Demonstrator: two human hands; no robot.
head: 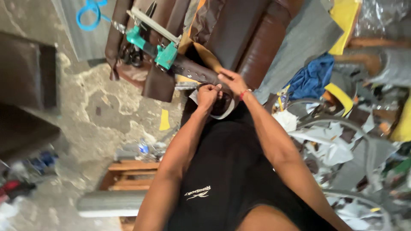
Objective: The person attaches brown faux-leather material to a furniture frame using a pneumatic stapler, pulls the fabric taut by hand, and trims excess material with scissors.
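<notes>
A dark brown leather strap (198, 72) is being pinched at its near end by the left hand (208, 95), fingers closed, and pressed by the right hand (231, 81) beside it; its long axis is running away up-left toward a green tool (155, 47).

I count two hands of mine, my left hand (208, 95) and my right hand (231, 81), both with fingers (218, 87) on one dark brown leather strap (195, 72), and one red band (245, 93) on my right wrist. Beyond them I see one teal tool (153, 46), one blue loop of cord (89, 13), one blue cloth (311, 79) and at least three yellow foam pieces (345, 15). On the floor (107, 111) I make out one clear plastic bottle (143, 148), one small yellow scrap (165, 119) and one grey roll (112, 203).
</notes>
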